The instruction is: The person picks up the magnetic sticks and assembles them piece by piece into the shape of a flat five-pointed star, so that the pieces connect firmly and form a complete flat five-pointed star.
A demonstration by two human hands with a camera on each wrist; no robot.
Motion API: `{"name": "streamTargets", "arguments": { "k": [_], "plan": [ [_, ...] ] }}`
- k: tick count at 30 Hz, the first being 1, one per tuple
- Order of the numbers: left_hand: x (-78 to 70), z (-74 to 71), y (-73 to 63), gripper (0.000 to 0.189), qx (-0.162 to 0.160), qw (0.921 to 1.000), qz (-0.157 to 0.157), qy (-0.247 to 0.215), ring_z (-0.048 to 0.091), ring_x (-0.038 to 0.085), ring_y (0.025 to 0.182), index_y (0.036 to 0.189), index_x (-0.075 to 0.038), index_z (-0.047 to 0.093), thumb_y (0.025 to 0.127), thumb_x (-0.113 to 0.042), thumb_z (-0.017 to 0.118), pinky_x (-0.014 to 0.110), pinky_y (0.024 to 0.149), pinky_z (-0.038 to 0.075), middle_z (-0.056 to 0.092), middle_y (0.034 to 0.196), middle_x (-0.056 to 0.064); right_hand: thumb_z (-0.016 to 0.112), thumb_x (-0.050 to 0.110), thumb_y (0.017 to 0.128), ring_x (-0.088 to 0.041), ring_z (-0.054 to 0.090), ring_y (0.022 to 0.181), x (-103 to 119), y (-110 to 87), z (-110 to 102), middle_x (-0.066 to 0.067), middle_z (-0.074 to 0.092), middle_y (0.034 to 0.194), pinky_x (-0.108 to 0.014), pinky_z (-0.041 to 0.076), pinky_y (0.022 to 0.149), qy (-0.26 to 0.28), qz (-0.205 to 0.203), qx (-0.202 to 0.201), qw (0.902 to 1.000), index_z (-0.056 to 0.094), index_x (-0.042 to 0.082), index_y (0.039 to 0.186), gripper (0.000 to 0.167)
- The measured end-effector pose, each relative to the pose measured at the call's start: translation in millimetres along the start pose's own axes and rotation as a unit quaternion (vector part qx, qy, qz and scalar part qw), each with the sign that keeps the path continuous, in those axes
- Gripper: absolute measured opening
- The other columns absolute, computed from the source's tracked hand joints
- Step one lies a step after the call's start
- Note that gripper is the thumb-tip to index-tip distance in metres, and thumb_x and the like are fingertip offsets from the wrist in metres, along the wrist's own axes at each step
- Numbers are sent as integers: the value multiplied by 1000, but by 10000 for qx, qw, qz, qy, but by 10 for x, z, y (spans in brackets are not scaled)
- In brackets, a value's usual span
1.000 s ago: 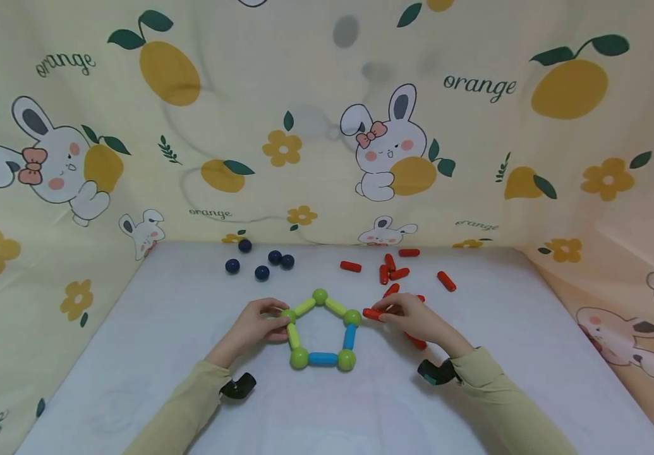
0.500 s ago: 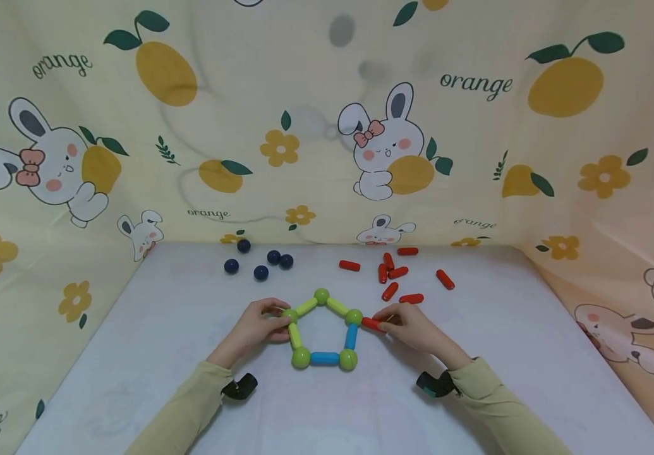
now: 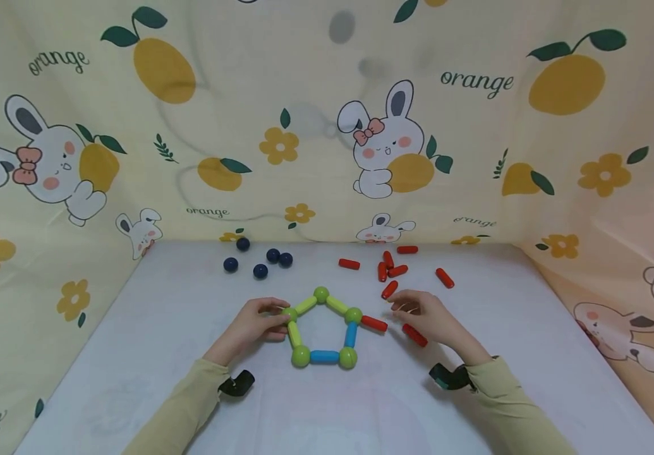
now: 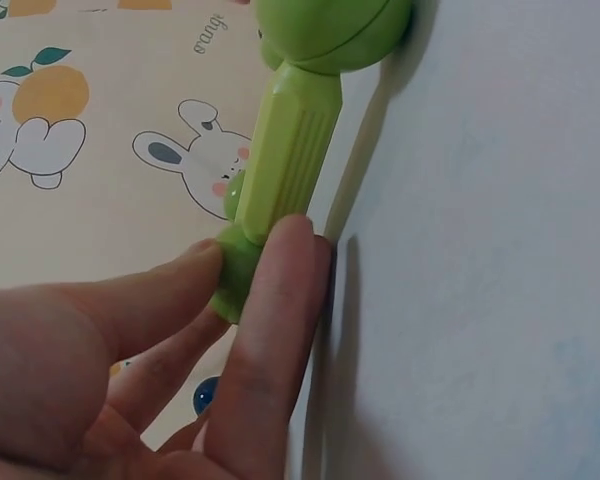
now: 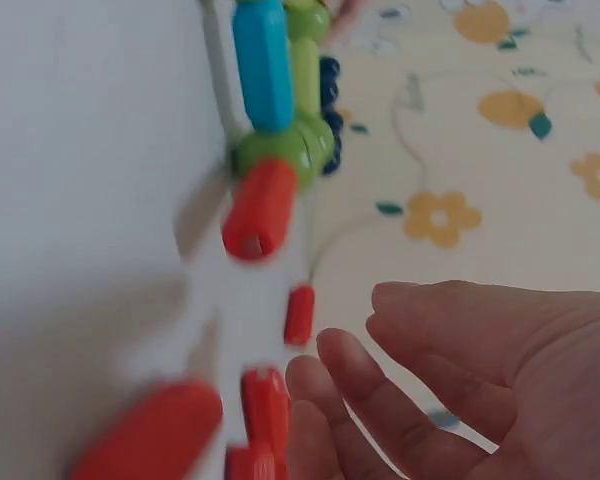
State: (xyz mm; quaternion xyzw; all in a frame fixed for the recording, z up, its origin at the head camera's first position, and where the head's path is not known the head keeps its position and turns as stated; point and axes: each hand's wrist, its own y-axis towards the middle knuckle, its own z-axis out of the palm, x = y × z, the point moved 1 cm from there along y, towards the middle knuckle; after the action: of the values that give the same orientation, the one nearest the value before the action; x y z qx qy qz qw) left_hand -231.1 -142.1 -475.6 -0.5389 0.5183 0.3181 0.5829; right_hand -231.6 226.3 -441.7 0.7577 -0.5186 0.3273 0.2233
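Five-sided ring of green balls joined by yellow-green rods [image 3: 336, 305] and blue rods [image 3: 324, 357] lies on the table. My left hand [image 3: 255, 323] pinches its left corner ball [image 4: 238, 270] between thumb and fingers. A red rod [image 3: 375, 323] sticks outward from the ring's right corner ball [image 3: 353, 315]; its free end points right in the head view. Apart from that rod, my right hand [image 3: 430, 316] hovers with loosely bent fingers and nothing visible between them. Beneath it lies a loose red rod [image 3: 414, 335], and another red rod [image 3: 389, 289] is near its fingertips.
Several dark blue balls [image 3: 260, 271] are scattered at the back left. More red rods [image 3: 349, 264] lie at the back right, one [image 3: 444, 278] farther right. A printed curtain [image 3: 304, 76] hangs behind the white table [image 3: 327, 417].
My right hand brought the red rod against the right corner ball, then let go and drew back to the right. The rod stays at the ball. My left hand keeps its grip.
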Motion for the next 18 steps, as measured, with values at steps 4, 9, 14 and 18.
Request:
{"name": "streamTargets", "arguments": {
  "k": [4, 9, 14, 18],
  "plan": [
    [6, -10, 3, 35, 77, 10000, 1, -52, 68, 24, 80, 125, -2, 58, 90, -5, 65, 36, 72, 57, 59, 114, 16, 70, 12, 88, -21, 60, 90, -115, -68, -85, -5, 64, 99, -31, 53, 78, -71, 166, -90, 9998, 64, 4, 116, 30],
    [9, -17, 19, 35, 67, 10000, -33, -29, 68, 23, 80, 125, -3, 59, 91, -6, 64, 36, 71, 57, 60, 113, 15, 77, 15, 82, -20, 58, 86, -267, -134, -95, -4, 62, 95, -27, 53, 70, -173, 194, 161, 9995, 64, 4, 112, 34],
    [14, -8, 24, 34, 31, 10000, -49, -12, 68, 23, 80, 124, -4, 59, 91, -5, 64, 36, 71, 57, 61, 112, 15, 80, 13, 78, -20, 54, 80, -330, -202, -63, -1, 59, 87, -27, 52, 65, -426, 289, 304, 9982, 63, 8, 104, 32],
    [12, -4, 18, 33, 7, 10000, -64, -24, 68, 23, 80, 124, -3, 59, 91, -4, 63, 36, 71, 57, 61, 112, 15, 78, 8, 79, -19, 54, 78, -309, -261, -65, 1, 58, 84, -27, 51, 66, -566, 375, 400, 9969, 63, 10, 100, 25]
  ]
}}
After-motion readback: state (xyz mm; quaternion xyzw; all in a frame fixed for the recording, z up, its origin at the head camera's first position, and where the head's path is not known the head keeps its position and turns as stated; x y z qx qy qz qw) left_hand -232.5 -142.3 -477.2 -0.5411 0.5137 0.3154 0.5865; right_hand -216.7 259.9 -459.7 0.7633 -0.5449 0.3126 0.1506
